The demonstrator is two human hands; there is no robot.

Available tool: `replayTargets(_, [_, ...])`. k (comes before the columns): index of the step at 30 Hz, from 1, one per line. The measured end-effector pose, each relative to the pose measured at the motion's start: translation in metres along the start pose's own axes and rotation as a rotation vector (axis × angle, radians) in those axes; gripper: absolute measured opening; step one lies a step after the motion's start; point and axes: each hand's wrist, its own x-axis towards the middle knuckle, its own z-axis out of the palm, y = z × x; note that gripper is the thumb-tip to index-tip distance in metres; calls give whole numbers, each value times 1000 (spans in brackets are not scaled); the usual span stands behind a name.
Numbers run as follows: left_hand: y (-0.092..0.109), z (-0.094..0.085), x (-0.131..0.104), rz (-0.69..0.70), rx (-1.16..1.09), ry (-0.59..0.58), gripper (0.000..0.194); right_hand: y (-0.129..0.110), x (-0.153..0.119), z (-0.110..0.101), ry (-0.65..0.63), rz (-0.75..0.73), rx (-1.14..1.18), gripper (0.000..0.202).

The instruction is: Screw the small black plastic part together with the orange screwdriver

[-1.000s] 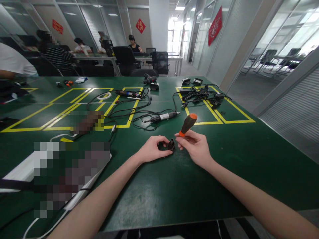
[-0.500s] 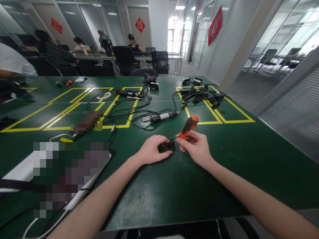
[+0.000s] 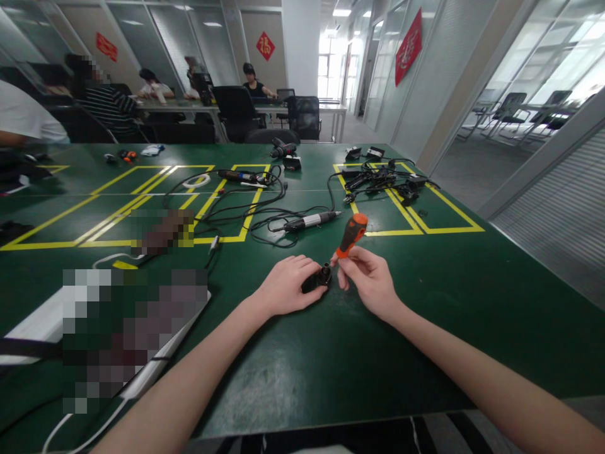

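A small black part with a round, hollow top (image 3: 324,275) stands on the green table, and my left hand (image 3: 289,285) is closed around it with thumb and fingers. Its exact kind cannot be made out. Just to the right, my right hand (image 3: 371,279) pinches an orange and black screwdriver (image 3: 353,236) low on its handle. The handle points up and leans a little to the right. The screwdriver's shaft and tip are hidden or too small to see.
Beyond my hands lies a grey and black electric screwdriver (image 3: 309,221) with looping black cables. A tangle of black devices (image 3: 378,180) sits at the back right inside yellow tape. A blurred-out board-like thing (image 3: 189,315) lies at the left. People sit in the background.
The screwdriver and my right hand have shifted slightly left toward the black part, and the handle stands a little more upright. My left hand stays around the part.
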Motion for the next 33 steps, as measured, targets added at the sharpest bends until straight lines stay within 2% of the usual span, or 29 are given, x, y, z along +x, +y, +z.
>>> replayTargets(7, [1, -1, 1, -13, -47, -12, 15, 0, 0, 1, -33, 17, 88, 30])
replayTargets(14, [1, -2, 1, -10, -50, -25, 16, 0, 0, 0, -23, 21, 12, 28])
replayTargets(22, [2, -2, 2, -18, -63, -20, 15, -1, -1, 2, -41, 13, 73, 26])
replayTargets(28, [1, -1, 1, -19, -76, -3, 14, -4, 1, 0, -9, 30, -24, 30])
replayTargets(33, [0, -1, 1, -16, -65, -6, 16, -2, 1, -1, -24, 30, 26, 29])
